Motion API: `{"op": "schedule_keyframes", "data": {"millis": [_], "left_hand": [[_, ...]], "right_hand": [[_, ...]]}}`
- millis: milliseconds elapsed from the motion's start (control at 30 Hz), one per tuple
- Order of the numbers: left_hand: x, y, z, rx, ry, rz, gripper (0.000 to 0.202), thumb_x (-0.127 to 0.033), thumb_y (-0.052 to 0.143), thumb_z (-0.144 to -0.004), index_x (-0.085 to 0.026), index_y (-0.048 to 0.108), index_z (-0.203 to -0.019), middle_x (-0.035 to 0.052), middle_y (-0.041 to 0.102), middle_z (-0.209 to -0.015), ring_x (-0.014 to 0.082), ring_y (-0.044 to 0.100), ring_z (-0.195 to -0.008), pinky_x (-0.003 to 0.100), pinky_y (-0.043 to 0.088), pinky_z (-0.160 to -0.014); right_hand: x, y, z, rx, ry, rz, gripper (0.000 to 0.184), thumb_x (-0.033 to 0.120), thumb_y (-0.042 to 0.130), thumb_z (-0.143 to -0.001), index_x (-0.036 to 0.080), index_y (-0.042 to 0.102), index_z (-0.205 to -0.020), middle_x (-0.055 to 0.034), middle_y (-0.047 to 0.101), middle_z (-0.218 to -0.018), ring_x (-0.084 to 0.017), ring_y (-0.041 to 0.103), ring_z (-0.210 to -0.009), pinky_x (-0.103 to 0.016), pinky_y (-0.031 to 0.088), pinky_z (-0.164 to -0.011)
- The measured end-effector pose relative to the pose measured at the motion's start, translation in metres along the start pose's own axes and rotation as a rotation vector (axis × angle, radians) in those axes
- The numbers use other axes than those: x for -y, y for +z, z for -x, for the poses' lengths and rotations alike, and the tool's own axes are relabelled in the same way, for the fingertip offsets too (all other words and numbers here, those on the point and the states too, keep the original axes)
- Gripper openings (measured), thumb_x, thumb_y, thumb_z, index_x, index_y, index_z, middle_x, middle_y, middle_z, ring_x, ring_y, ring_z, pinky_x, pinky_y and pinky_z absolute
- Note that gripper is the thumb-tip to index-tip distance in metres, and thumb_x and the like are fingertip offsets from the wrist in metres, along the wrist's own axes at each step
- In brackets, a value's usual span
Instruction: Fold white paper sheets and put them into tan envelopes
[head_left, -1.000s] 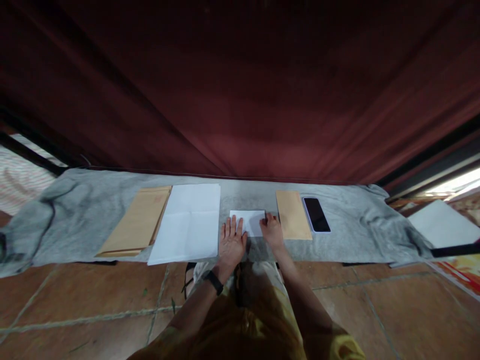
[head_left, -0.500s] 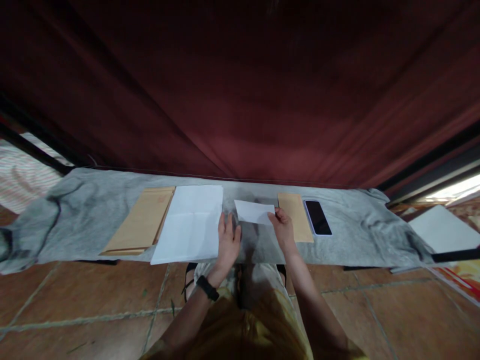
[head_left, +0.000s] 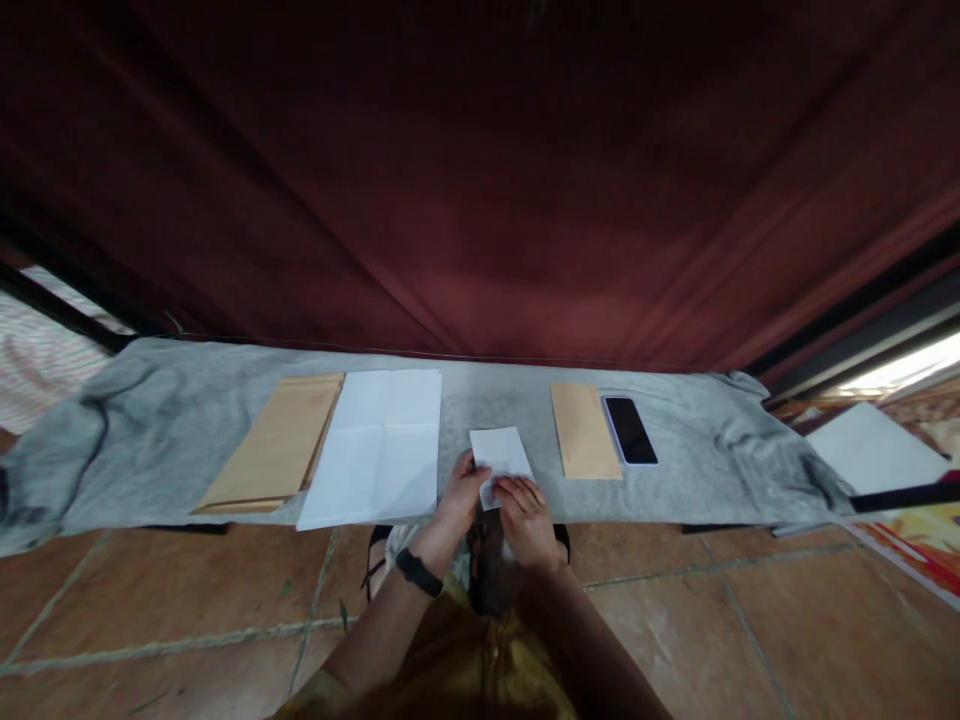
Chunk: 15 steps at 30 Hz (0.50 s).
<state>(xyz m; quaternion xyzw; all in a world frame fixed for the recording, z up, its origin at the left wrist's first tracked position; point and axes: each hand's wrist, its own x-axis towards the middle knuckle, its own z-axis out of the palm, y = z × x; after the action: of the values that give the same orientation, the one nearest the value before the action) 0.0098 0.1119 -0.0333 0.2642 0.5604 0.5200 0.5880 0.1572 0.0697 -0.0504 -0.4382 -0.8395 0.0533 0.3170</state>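
Note:
A small folded sheet of white paper (head_left: 501,450) is held between my two hands above the grey cloth, close to the front edge. My left hand (head_left: 461,492), with a black band on the wrist, pinches its left edge. My right hand (head_left: 523,515) grips the lower right part, fingers bent over the near end. Left of them lie larger white sheets (head_left: 379,445) with crease lines, and beside those a stack of brown envelopes (head_left: 274,440). To the right is a single smaller brown envelope (head_left: 585,430).
A phone (head_left: 630,430) with a dark screen lies right of the small envelope. The grey cloth (head_left: 705,430) covers a long narrow surface. A dark red fabric (head_left: 480,200) hangs behind it. A white board (head_left: 874,455) stands off the right end, above a tiled floor (head_left: 675,600).
My right hand has moved left and nearer to me with the folded paper, turning it from lying crosswise to upright. My left hand has come off the large sheets' edge and now grips the folded paper.

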Motion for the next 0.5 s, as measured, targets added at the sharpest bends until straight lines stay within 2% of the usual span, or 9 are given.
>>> {"op": "schedule_keyframes", "data": {"millis": [133,200,267,300,400,500], "left_hand": [[-0.004,-0.003,-0.003,0.069,0.072,-0.138,0.045,-0.023,0.066,-0.067,-0.018,0.066,-0.112,0.0033,0.076,-0.091,0.0200,0.069,-0.082,0.031,0.055,-0.076],[-0.013,-0.008,-0.007,0.114,0.085,-0.172,0.042,-0.023,0.064,-0.066,-0.017,0.069,-0.107,0.0037,0.075,-0.089,0.0211,0.069,-0.081,0.032,0.055,-0.076],[-0.026,-0.014,-0.015,0.192,0.097,-0.237,0.039,-0.023,0.063,-0.065,-0.017,0.072,-0.102,0.0039,0.076,-0.088,0.0217,0.069,-0.080,0.032,0.054,-0.074],[-0.034,-0.017,-0.020,0.268,0.109,-0.313,0.039,-0.023,0.062,-0.065,-0.018,0.073,-0.103,0.0037,0.076,-0.089,0.0217,0.069,-0.080,0.031,0.054,-0.073],[-0.056,-0.020,-0.033,0.476,0.160,-0.631,0.041,-0.021,0.057,-0.065,-0.019,0.075,-0.102,0.0020,0.077,-0.089,0.0217,0.070,-0.080,0.028,0.054,-0.069],[-0.073,-0.013,-0.043,0.617,0.265,-0.885,0.041,-0.015,0.055,-0.065,-0.020,0.076,-0.100,0.0021,0.079,-0.095,0.0228,0.071,-0.089,0.028,0.055,-0.076]], "right_hand": [[0.005,-0.009,0.011,0.041,0.043,-0.120,0.054,0.008,0.045,-0.087,0.022,0.061,-0.137,-0.0083,0.064,-0.140,-0.022,0.057,-0.132,-0.048,0.040,-0.119],[0.002,-0.018,0.014,-0.026,0.131,-0.206,0.051,0.012,0.045,-0.090,0.023,0.060,-0.138,-0.0089,0.063,-0.141,-0.022,0.056,-0.133,-0.046,0.044,-0.116],[-0.006,-0.025,0.015,-0.135,0.283,-0.297,0.046,0.020,0.045,-0.095,0.023,0.057,-0.140,-0.0105,0.061,-0.143,-0.024,0.056,-0.133,-0.046,0.048,-0.112],[-0.011,-0.028,0.014,-0.193,0.379,-0.347,0.045,0.025,0.046,-0.097,0.023,0.056,-0.141,-0.0115,0.060,-0.143,-0.025,0.057,-0.131,-0.046,0.050,-0.109],[-0.026,-0.029,0.008,-0.332,0.667,-0.560,0.050,0.041,0.052,-0.097,0.021,0.053,-0.142,-0.0138,0.066,-0.133,-0.025,0.068,-0.111,-0.044,0.059,-0.094],[-0.037,-0.024,-0.001,-0.318,0.870,-0.850,0.054,0.054,0.063,-0.087,0.018,0.063,-0.128,-0.0099,0.074,-0.103,-0.023,0.071,-0.083,-0.038,0.063,-0.069]]}}
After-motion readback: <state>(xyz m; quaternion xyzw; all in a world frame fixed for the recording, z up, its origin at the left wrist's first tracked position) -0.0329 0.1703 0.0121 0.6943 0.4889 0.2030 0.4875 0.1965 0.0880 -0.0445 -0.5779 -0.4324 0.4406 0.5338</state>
